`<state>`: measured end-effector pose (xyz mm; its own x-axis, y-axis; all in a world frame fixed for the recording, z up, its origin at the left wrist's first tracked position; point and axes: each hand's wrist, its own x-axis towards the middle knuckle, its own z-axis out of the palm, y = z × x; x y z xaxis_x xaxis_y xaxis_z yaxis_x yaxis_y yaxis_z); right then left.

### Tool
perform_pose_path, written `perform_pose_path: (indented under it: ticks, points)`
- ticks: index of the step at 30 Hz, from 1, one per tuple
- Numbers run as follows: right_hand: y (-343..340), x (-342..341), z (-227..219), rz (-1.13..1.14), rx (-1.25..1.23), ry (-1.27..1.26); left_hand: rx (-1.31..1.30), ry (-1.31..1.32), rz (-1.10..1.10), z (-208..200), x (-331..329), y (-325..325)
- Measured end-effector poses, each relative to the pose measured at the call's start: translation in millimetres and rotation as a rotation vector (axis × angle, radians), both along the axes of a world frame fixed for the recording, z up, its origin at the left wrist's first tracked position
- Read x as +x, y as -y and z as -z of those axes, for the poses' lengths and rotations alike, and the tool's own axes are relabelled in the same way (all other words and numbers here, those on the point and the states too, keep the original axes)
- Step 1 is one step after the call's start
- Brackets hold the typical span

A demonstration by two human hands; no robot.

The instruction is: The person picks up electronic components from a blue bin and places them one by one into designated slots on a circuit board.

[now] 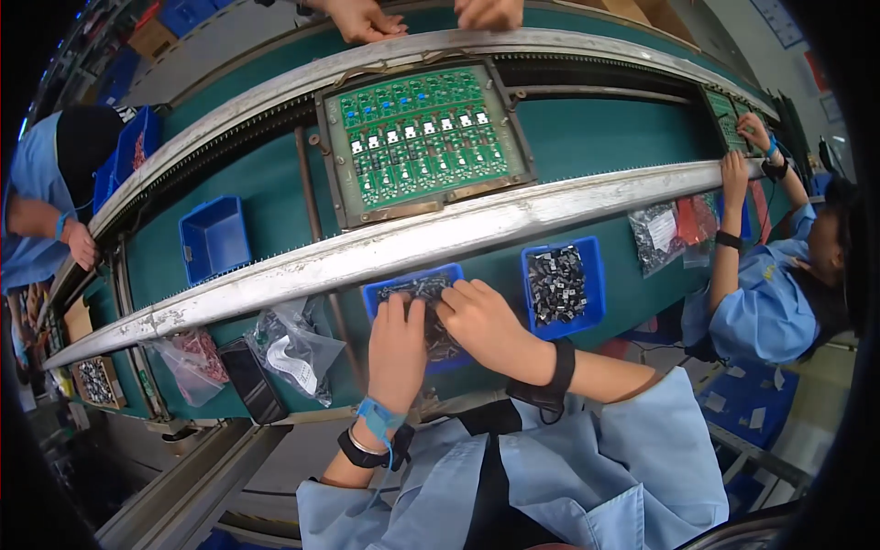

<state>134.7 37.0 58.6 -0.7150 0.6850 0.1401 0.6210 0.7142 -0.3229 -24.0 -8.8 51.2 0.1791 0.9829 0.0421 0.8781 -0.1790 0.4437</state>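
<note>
In front of me is a blue bin holding small dark parts with thin leads. Both hands are over it. My left hand reaches into the bin from the left, its fingers bent together at the parts. My right hand comes in from the right with curled fingers, close beside the left fingertips. What either hand pinches is too small or too hidden to name. Beyond the silver rail, a framed panel of green circuit boards carries rows of white and several blue components.
Right of my hands stands a blue bin of black parts. Clear bags, a dark phone and a blue tray lie leftward. Co-workers' hands are across the line; another person works at right.
</note>
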Motion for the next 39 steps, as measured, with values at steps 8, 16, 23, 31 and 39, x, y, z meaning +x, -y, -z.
perform_pose_path:
  ticks: [8,16,23,31,39]
  points:
    - [5.5,7.8,11.9,0.064,0.016,-0.212,-0.012,0.205,-0.010,0.1,1.3,-4.3]
    - [-2.9,25.0,-19.7,0.136,-0.370,-0.626,-0.464,1.038,-0.307,-9.5,-2.0,-0.5]
    - [-19.6,37.0,-34.2,0.056,-0.530,-0.887,-0.990,1.911,-0.201,-17.7,-5.2,-11.2]
    - [-45.5,52.5,-67.3,0.135,-0.597,-0.698,-0.961,1.786,-0.171,-35.1,1.5,-31.5]
    - [-88.0,62.9,-68.5,0.261,-0.744,-0.877,-0.294,1.186,-0.292,-75.2,-16.3,-54.3]
